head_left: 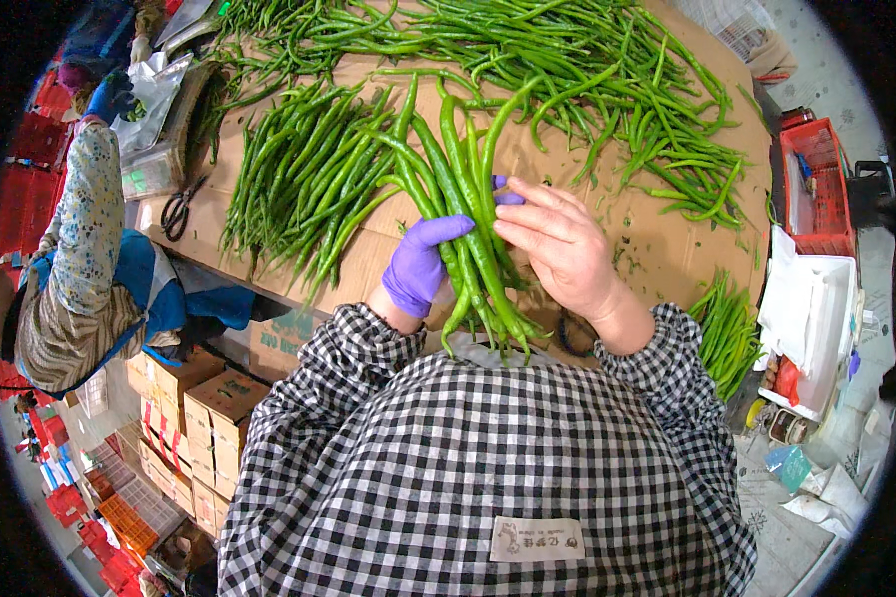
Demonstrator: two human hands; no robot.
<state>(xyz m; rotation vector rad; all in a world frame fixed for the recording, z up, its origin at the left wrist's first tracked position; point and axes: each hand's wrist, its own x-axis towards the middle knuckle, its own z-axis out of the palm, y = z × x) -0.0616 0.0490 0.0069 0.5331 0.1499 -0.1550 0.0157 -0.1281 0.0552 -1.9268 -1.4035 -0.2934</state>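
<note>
The largest item is the worktop (667, 261), its surface brown cardboard. Across its far side lies a broad heap of long green chili peppers (587, 60), loose and pointing in many directions, with stray bits scattered on the cardboard nearby. At the left edge stands another person, seen in part, with a floral sleeve (88, 214). Below that person, on the floor side, cardboard cartons (214, 408) are stacked. To the right of the worktop are a red plastic crate (821, 242) and, just nearer, a white box (838, 318) with a red item inside.

On the worktop's left half lies a sorted pile of peppers (304, 179), mostly aligned lengthwise. A smaller pile of peppers (724, 338) lies beside the wearer's right sleeve.

The pepper bundle (458, 184) is held up at centre, in front of the wearer's chest, tips and stems fanning at both ends. The left hand (415, 269), in a purple glove, is closed around its middle; gloved fingertips show on the far side. The right hand (567, 249), bare, has its fingers extended and unclosed at the bundle's right side; contact cannot be confirmed.

Black-handled scissors (177, 211) lie near the worktop's left edge.
</note>
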